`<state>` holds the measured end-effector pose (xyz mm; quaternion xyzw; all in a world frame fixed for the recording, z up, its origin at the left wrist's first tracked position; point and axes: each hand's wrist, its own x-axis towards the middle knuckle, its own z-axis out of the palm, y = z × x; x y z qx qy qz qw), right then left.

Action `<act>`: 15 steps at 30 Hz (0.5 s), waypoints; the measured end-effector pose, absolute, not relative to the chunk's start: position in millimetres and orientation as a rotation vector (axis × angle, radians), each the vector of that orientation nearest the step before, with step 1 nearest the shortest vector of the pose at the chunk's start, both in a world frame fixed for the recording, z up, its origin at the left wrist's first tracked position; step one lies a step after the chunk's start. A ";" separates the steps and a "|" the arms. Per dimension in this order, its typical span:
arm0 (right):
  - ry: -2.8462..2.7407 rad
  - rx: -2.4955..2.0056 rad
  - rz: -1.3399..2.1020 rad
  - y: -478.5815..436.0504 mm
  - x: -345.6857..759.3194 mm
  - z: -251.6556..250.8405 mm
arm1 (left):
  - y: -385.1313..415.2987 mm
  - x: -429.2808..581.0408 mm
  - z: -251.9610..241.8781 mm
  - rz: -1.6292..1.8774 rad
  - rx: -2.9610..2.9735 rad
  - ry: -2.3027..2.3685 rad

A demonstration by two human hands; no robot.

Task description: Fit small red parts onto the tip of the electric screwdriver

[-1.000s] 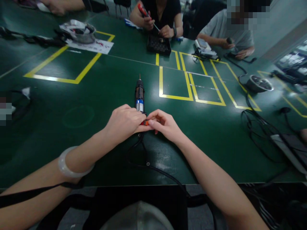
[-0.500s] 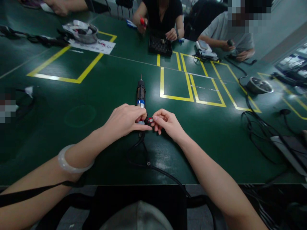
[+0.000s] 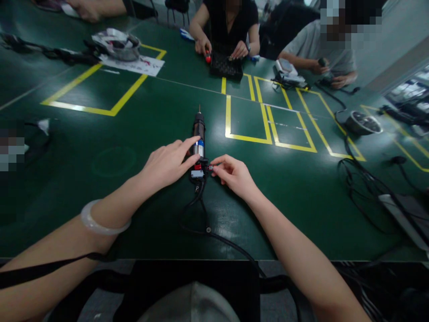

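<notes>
A black electric screwdriver (image 3: 199, 134) with a blue and silver band lies on the green table (image 3: 134, 188), its bit pointing away from me. Its black cable (image 3: 201, 219) runs back toward me. My left hand (image 3: 167, 163) rests against the tool's left side, fingers stretched out, index finger on the silver band. My right hand (image 3: 233, 174) sits just right of the tool's rear end, thumb and index finger pinched on a small dark part at the red and white switch (image 3: 197, 170).
Yellow tape rectangles (image 3: 268, 125) mark the table. Across it, other people work at a black tray (image 3: 226, 67). A metal bowl on paper (image 3: 119, 44) stands far left. A round fan-like part (image 3: 363, 123) and loose cables (image 3: 365, 188) lie right.
My left hand has opened from a closed grip over the tool's rear and now lies along its side with fingers extended. My right hand has shifted slightly right, still pinching at the switch.
</notes>
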<state>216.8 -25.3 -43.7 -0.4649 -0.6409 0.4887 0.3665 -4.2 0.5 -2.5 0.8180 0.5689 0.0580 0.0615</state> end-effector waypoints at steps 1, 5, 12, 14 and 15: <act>-1.665 -1.196 1.256 -25.2 216.9 -44.4 | 0.2 -3.4 -3.3 0.173 2.463 1.721; -1.701 -1.197 1.288 -24.1 217.1 -46.1 | -0.5 -1.8 -6.7 0.212 2.449 1.674; -1.880 -1.231 1.034 -24.3 217.4 -41.9 | -2.5 0.7 -10.3 0.239 2.476 1.649; -1.926 -1.237 0.901 -24.0 217.3 -40.5 | -3.2 2.0 -10.0 0.231 2.472 1.653; -1.935 -1.239 0.865 -23.8 217.0 -40.1 | -3.7 2.8 -9.6 0.233 2.471 1.651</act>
